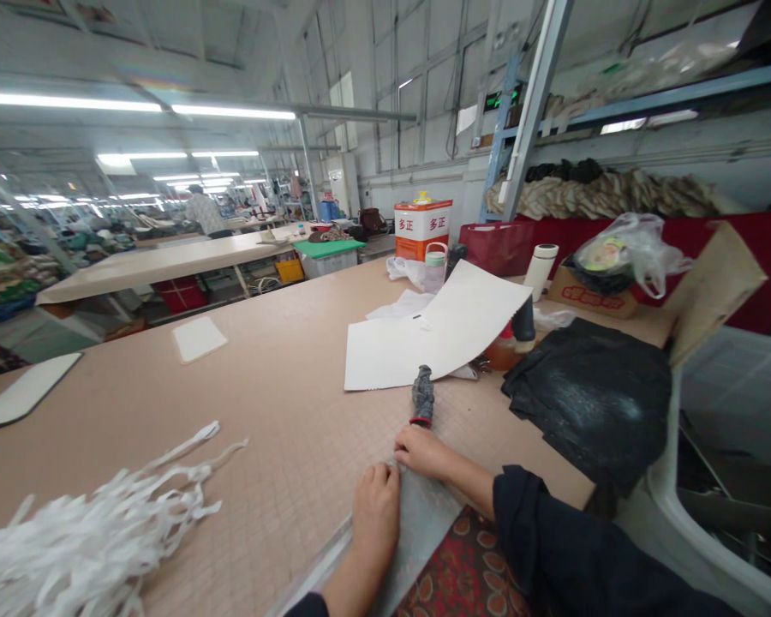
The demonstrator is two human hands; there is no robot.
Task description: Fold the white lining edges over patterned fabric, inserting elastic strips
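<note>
Both hands at the far end of the plastic sheet

Landmark: the translucent grey, thin plastic sheet (421, 518) at the near edge of the tan, grid-marked surface (283, 368). Its long axis appears to run from the fingertips back towards the wearer, slanting to the left; far end under the hands, near end out of view.

Left hand (377, 501): lies over the sheet's left part, fingers close together, bent downward, tips pointing away from the wearer. Right hand (421, 450): comes in from the right across the sheet's far end, fingers curled, tips turned left, just beside the left fingertips. Whether either hand pinches the plastic or only presses it: cannot tell, tips hidden. The sheet thus lies beneath and nearer the body than the fingers; right hand is the farther out.

Just beyond the sheet's far end: a dark grey knitted tube-like piece with a red rim (422, 396), rim towards the right hand; contact unclear. Farther beyond: a large, stiff, bent white sheet (424, 338). Left of the plastic: a tangled heap of white fabric strips (90, 531), well apart. Right, near side: red-and-brown patterned cloth (472, 566).
</note>
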